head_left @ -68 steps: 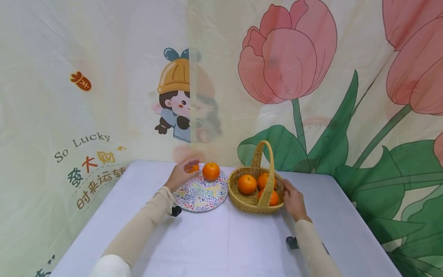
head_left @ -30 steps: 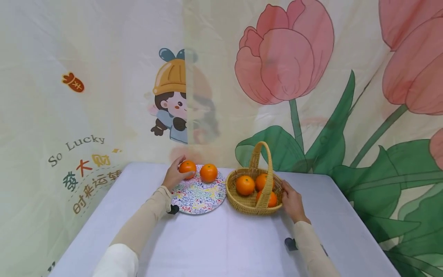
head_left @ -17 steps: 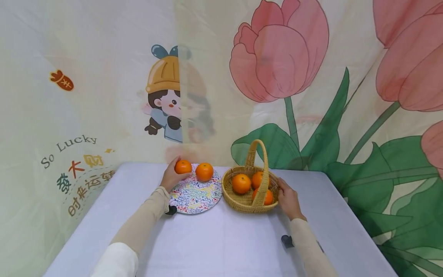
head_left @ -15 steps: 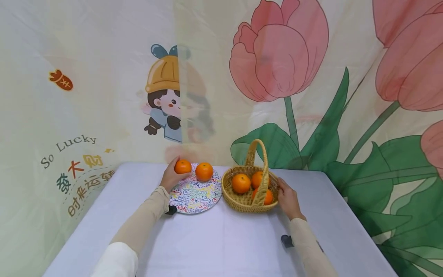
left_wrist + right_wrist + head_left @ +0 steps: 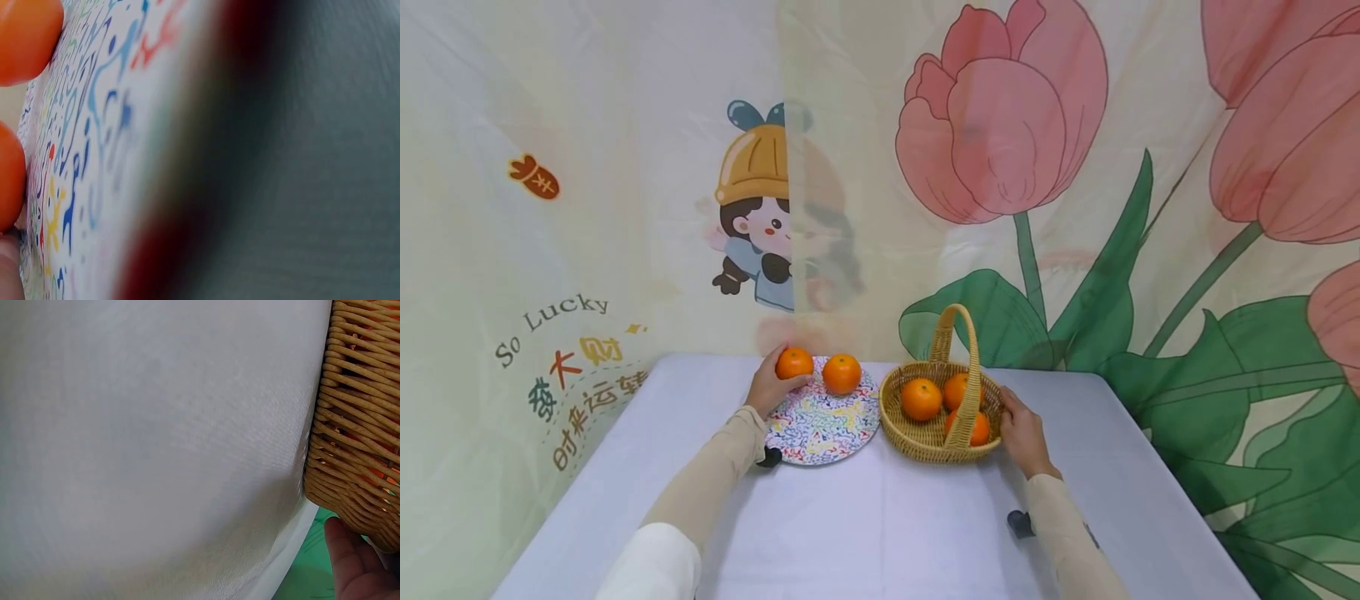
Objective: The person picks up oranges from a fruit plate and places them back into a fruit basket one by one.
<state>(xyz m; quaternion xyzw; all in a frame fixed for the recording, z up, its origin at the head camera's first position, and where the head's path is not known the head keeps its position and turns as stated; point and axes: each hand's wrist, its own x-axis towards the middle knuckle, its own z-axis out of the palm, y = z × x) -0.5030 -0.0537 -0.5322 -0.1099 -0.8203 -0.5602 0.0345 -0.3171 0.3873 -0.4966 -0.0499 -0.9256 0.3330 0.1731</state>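
Observation:
My left hand (image 5: 769, 383) holds an orange (image 5: 795, 363) at the far left of a round plate (image 5: 820, 433) with a colourful squiggle pattern. A second orange (image 5: 842, 374) lies on the plate just right of it. In the left wrist view, a fingertip (image 5: 9, 269) shows at the lower left edge beside an orange (image 5: 7, 181). My right hand (image 5: 1022, 432) grips the right side of a wicker basket (image 5: 925, 450) with a tall handle. Three oranges (image 5: 921, 399) sit inside. The right wrist view shows fingers (image 5: 347, 559) against the woven wall; the thumb's place is unclear there.
A white cloth covers the table (image 5: 865, 533). Plate and basket stand nearly side by side near its back edge. Behind hangs a printed curtain (image 5: 865, 167) with tulips and a cartoon figure. Dark wrist gear (image 5: 1021, 523) hangs under the right forearm.
My left hand has shifted from covering the left orange to its left side, so more of that orange shows. In the last half second both hands stay in place; the view shifts slightly.

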